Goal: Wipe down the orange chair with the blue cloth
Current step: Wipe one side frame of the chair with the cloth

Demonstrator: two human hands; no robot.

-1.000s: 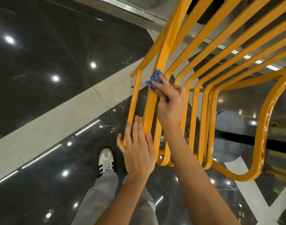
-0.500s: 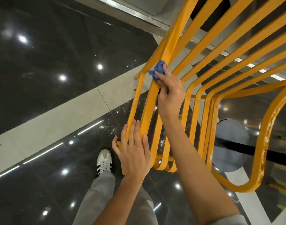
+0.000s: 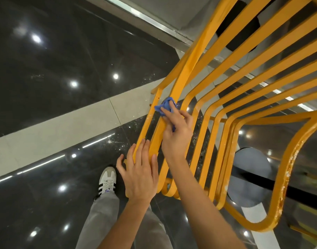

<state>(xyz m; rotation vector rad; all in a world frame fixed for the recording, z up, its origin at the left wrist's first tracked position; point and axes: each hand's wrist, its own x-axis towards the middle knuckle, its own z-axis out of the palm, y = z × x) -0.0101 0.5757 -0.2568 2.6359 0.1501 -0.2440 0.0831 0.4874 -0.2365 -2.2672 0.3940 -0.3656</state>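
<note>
The blue cloth [image 3: 165, 106] sits bunched on the leftmost flat slat of the orange chair [image 3: 226, 72], a little above the middle of the frame, just where that slat bends. Half a second ago the cloth was higher up the same slat, near the bend toward the chair's upper run; now it has slid back down toward the lower left, so the stroke looks like a back-and-forth rub along one bar. That suggests the wipe is only partway along: this slat is being worked, and the many slats fanning to the upper right and the thick outer frame at the right, which shows pale scuffs and chipped paint, look untouched as far as I can judge

The right hand [image 3: 177, 133] lies directly below and right of the cloth, its fingers [image 3: 167, 113] laid over the wad and pressing it to the metal while the thumb side curls round its lower edge, so it grips the cloth. The left hand [image 3: 141, 175] is lower, in the bottom centre, fingers straight and flat against the lower end of the two leftmost slats, steadying the chair and holding nothing

Beyond them lie a glossy dark floor [image 3: 55, 60] with a pale band, a white shoe [image 3: 107, 180] and grey trouser leg [image 3: 98, 216]
</note>
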